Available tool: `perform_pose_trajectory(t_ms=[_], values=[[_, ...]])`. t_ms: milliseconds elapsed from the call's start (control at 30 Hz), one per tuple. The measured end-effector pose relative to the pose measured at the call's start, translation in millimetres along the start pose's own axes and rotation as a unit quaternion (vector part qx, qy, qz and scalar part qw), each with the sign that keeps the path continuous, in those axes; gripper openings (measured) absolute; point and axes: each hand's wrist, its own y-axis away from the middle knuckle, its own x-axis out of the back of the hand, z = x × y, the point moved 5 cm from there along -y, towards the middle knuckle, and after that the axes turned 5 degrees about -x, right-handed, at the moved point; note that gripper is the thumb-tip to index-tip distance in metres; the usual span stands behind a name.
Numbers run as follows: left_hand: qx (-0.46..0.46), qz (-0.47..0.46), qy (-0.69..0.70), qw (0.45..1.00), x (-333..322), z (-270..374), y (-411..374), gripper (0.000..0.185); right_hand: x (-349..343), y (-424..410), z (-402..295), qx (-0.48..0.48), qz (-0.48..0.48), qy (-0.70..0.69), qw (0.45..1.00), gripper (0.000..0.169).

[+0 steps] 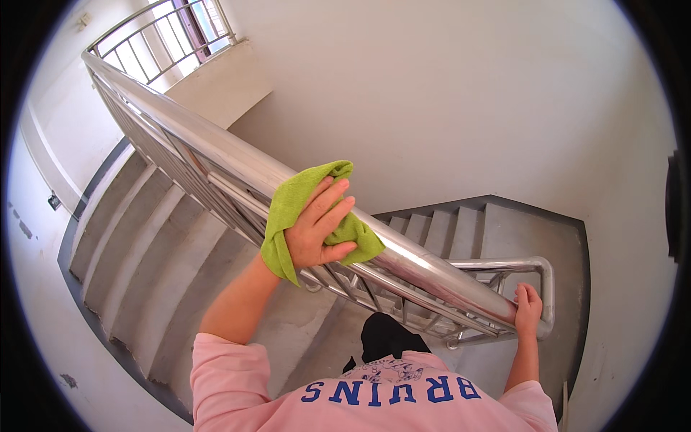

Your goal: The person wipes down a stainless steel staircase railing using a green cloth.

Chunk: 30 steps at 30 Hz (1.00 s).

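Observation:
A green cloth (294, 202) is draped over the top of a stainless steel handrail (216, 143). Pressed flat onto it is my left hand (318, 227), fingers pointing up and to the right. Folds of the fabric hang down both sides of the tube, and one wraps near my wrist. Lower along the same rail, my right hand (529, 310) is curled around the tube close to its bend; part of its grip is hidden from this angle.
Thin metal balusters (178, 162) run beneath the rail. Concrete steps (146, 227) rise on the left, and another flight (437, 232) lies beyond the railing. White walls (459, 97) enclose the stairwell. A landing railing (156, 54) stands before a window at upper left.

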Motion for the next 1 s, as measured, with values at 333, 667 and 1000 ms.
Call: perform_pose_trajectory(t_ms=[333, 667, 1000], values=[[0.131, 0.147, -0.154, 0.968, 70, -106, 31, 0.044, 2, -7, 10, -0.002, -0.007, -0.006, 1.000, 0.024], [0.481, 0.535, 0.282, 0.635, 80, -218, 100, 0.048, -1, -11, 16, 0.001, -0.015, -0.006, 1.000, 0.024], [0.443, 0.530, 0.593, 0.415, -20, -107, 70, 0.062, 1, -6, 7, -0.015, -0.003, 0.021, 1.000, 0.025]])
